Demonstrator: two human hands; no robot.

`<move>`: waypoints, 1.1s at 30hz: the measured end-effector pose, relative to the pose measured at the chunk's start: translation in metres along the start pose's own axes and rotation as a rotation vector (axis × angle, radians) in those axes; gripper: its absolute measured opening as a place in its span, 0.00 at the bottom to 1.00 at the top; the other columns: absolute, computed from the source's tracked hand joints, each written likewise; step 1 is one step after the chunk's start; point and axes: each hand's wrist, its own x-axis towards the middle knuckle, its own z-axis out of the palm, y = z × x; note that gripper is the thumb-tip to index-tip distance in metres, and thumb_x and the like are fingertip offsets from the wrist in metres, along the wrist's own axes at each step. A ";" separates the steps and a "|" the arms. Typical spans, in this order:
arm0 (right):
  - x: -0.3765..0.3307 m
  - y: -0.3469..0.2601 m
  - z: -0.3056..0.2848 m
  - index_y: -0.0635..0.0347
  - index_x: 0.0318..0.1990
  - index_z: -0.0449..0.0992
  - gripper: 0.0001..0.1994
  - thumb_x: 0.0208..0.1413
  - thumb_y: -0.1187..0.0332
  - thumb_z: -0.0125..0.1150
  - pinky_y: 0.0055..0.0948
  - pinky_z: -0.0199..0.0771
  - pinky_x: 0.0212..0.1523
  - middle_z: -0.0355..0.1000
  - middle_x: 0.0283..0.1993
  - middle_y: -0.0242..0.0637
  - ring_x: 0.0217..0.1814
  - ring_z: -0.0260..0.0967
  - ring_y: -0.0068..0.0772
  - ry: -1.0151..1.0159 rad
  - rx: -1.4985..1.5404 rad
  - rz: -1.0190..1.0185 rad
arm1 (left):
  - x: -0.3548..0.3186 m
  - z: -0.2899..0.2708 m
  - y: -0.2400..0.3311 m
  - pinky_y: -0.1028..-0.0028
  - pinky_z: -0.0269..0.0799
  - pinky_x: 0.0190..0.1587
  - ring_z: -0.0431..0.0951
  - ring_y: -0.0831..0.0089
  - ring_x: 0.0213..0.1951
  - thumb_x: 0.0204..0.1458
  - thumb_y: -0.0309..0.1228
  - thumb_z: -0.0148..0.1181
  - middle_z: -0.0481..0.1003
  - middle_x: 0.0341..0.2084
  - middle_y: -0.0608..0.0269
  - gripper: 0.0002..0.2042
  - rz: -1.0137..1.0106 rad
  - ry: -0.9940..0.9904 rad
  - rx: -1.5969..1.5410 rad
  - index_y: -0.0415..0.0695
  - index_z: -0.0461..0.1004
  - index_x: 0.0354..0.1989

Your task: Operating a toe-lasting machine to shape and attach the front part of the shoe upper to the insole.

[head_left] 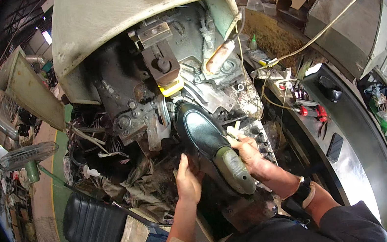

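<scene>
A black leather shoe upper (199, 130) sits on an olive-green last (235, 169), toe pointing up into a large grimy machine (159, 86). My left hand (188, 178) grips the shoe's left side near the heel. My right hand (247, 153) holds its right side, fingers by the machine's bed. A yellow-marked clamp head (171, 87) hangs just above the toe.
A black padded seat (94, 221) stands at lower left, with rags (138, 183) heaped beside it. A fan (28, 156) is at far left. A steel conveyor housing (355, 147) curves along the right, with red-handled tools (313, 111) and a yellow hose (320, 36).
</scene>
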 end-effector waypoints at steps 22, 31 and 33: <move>0.049 0.014 0.043 0.67 0.67 0.60 0.30 0.58 0.79 0.62 0.31 0.69 0.61 0.61 0.66 0.39 0.64 0.61 0.32 0.189 -0.087 0.099 | 0.069 0.003 -0.003 0.63 0.70 0.57 0.77 0.61 0.49 0.65 0.40 0.50 0.78 0.49 0.57 0.17 -0.201 0.185 -0.422 0.41 0.77 0.51; 0.077 0.043 0.005 0.57 0.73 0.50 0.38 0.57 0.79 0.63 0.30 0.65 0.64 0.63 0.67 0.38 0.66 0.60 0.29 0.110 -0.060 -0.004 | 0.092 -0.013 -0.047 0.74 0.68 0.43 0.73 0.76 0.38 0.63 0.38 0.57 0.78 0.35 0.66 0.14 0.195 0.479 -0.023 0.37 0.79 0.36; 0.076 0.045 0.006 0.56 0.73 0.49 0.38 0.58 0.78 0.62 0.30 0.66 0.64 0.67 0.64 0.39 0.65 0.62 0.29 0.067 -0.039 0.007 | 0.099 -0.022 -0.058 0.75 0.68 0.42 0.73 0.77 0.36 0.63 0.38 0.57 0.78 0.33 0.66 0.15 0.206 0.463 -0.037 0.37 0.79 0.36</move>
